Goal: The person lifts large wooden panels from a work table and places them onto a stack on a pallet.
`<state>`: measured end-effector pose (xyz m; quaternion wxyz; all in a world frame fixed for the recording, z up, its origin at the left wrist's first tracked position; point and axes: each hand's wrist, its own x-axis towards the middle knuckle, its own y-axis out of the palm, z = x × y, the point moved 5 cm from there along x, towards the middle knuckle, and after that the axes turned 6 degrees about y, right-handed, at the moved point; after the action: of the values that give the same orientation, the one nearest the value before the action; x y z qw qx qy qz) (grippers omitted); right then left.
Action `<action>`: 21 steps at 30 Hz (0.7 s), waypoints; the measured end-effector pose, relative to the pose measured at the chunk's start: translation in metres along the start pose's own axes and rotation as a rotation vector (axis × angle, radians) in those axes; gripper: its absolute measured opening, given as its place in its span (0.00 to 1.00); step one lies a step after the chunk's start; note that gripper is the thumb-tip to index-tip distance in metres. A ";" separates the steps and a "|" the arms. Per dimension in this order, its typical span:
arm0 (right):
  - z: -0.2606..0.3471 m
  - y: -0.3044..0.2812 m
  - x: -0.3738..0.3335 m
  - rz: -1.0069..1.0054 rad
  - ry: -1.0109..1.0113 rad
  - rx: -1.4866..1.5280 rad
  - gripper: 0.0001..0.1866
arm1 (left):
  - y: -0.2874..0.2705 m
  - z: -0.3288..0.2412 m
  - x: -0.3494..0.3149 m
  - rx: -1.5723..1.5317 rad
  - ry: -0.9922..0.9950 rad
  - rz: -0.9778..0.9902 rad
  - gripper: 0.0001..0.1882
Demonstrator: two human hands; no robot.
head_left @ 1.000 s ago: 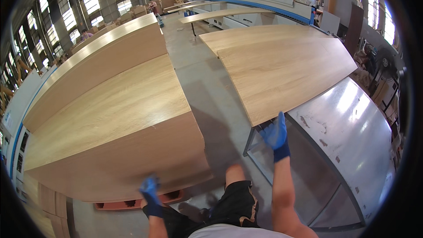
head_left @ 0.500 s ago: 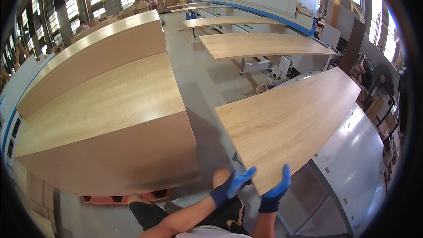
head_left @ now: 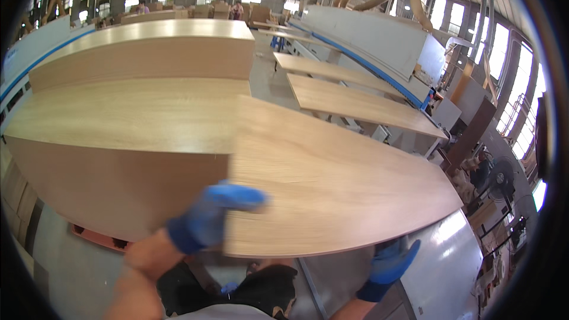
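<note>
A pale wood-grain board (head_left: 338,181) is held up in front of me, its left end overlapping the near right corner of a board stack. My left hand (head_left: 213,216), in a blue glove and slightly blurred, grips the left edge of this board with the thumb over its top face. At the board's near long edge, toward the right, my right hand (head_left: 390,265), also gloved in blue, holds from below with part of its fingers hidden under the board. To the left, the tall stack of boards (head_left: 130,112) rises in two steps.
A red pallet (head_left: 98,237) lies under the stack. On the right, a shiny metal table (head_left: 441,261) sits below the held board. Farther off, more boards (head_left: 361,104) rest along a long white machine (head_left: 361,38). A black fan (head_left: 501,178) stands at the far right.
The board has swung left and turned level, its left end reaching the stack. My left hand has moved left with it, and my right hand has shifted right along the near edge.
</note>
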<state>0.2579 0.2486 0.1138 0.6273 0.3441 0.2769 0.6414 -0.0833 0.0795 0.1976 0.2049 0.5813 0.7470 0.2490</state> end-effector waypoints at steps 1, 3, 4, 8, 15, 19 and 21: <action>0.014 -0.018 0.026 -0.015 -0.162 -0.120 0.37 | -0.016 -0.036 -0.025 0.586 0.744 0.128 0.06; 0.038 -0.055 0.071 -0.033 -0.153 -0.148 0.35 | -0.074 -0.070 -0.071 0.638 0.975 0.015 0.05; 0.048 -0.070 0.091 -0.022 0.002 -0.061 0.34 | -0.106 -0.086 -0.098 0.640 0.997 -0.186 0.05; 0.047 -0.067 0.107 0.012 -0.076 -0.018 0.31 | -0.258 -0.196 -0.223 0.900 1.392 -0.146 0.05; -0.095 0.087 -0.051 0.054 0.068 -0.022 0.26 | -0.426 -0.293 -0.399 0.489 1.097 -0.342 0.21; -0.167 0.181 -0.135 0.659 0.820 -0.113 0.21 | -0.349 -0.235 -0.326 0.079 1.262 -0.472 0.26; -0.190 0.198 -0.156 0.900 0.940 -0.282 0.19 | -0.315 -0.172 -0.273 0.062 1.416 -1.075 0.27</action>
<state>-0.0173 0.0961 0.1395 0.1498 0.0243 0.2637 0.9526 -0.3619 -0.2717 0.1463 -0.2317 -0.1329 0.8769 0.3996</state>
